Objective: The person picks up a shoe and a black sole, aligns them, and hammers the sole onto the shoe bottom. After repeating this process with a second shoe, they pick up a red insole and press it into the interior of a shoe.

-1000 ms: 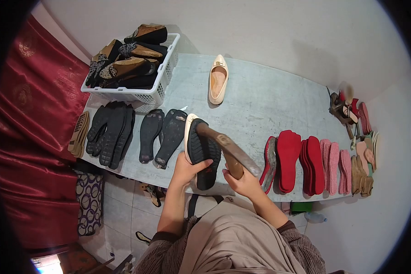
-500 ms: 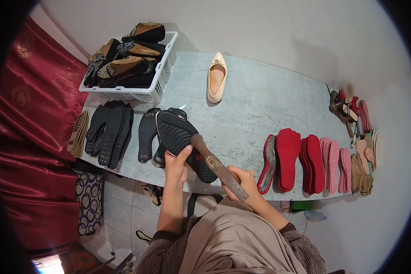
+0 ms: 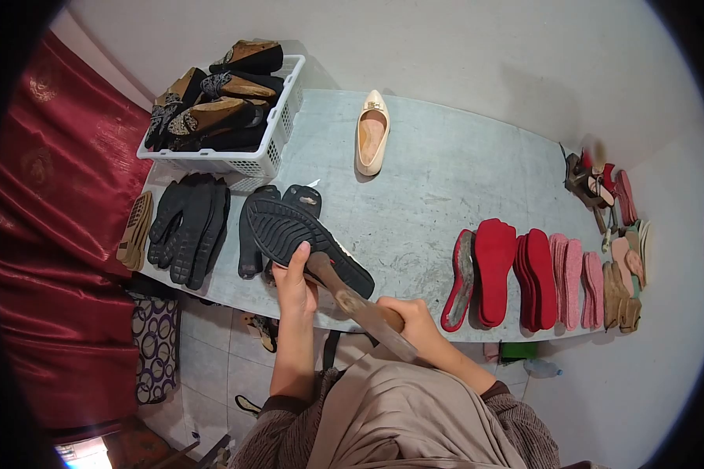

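My left hand (image 3: 295, 289) grips a black shoe (image 3: 289, 227) by its middle, with the ribbed sole facing up. The thumb lies on the sole, and the upper is mostly hidden beneath. My right hand (image 3: 411, 328) is closed round the handle of a hammer (image 3: 360, 306), of which most of the handle is hidden. The worn hammer head slants across in front, its far end touching or just over the sole near my left thumb. Behind the held shoe, black soles (image 3: 250, 246) lie on the table (image 3: 383, 211).
A white basket (image 3: 289, 102) of black shoes stands at the back left. A cream shoe (image 3: 371, 142) sits at the back middle. More black soles (image 3: 192, 227) lie left; red soles (image 3: 493, 270) and pink soles (image 3: 567, 277) line the front right. Sandals (image 3: 590, 184) are far right.
The held shoe has turned, its heel end swinging up and to the right and its toe end shifting left. The hammer and my right hand have moved slightly left.
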Demonstrator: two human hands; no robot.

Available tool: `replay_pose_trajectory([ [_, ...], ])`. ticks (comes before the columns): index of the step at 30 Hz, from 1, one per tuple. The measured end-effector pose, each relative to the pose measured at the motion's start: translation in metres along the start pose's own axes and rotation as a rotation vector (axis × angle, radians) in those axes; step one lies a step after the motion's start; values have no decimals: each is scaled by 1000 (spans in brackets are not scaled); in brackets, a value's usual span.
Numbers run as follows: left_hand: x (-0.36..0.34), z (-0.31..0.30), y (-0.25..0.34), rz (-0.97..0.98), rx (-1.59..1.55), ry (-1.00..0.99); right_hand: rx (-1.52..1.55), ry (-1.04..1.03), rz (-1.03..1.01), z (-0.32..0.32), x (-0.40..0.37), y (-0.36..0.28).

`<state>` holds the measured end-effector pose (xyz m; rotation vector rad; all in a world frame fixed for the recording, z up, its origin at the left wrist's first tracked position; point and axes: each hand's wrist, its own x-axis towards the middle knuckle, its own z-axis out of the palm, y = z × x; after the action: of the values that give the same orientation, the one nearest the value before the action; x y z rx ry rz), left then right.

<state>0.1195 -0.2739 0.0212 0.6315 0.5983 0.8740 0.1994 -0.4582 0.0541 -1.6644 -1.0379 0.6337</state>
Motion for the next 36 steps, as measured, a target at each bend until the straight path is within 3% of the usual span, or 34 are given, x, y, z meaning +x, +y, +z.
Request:
replay_pose_trajectory([
  [21,7,-9,20,116,-95,108,-131,-59,31,1,-5,8],
  [23,8,-13,23,113,-105,128,47,-133,80,-3,-9,6],
  [27,12,-20,25,67,-145,119,95,-99,106,-4,-9,7],
  [29,14,-20,23,171,-47,130,-212,-135,141,-10,-6,2],
  [30,16,-20,25,173,-46,129,-210,-136,139,-11,-8,5],
  [32,16,-24,29,83,-130,141,-50,-162,105,-13,-15,13],
  [36,17,-27,31,42,-150,162,-23,-160,138,-16,-16,4],
])
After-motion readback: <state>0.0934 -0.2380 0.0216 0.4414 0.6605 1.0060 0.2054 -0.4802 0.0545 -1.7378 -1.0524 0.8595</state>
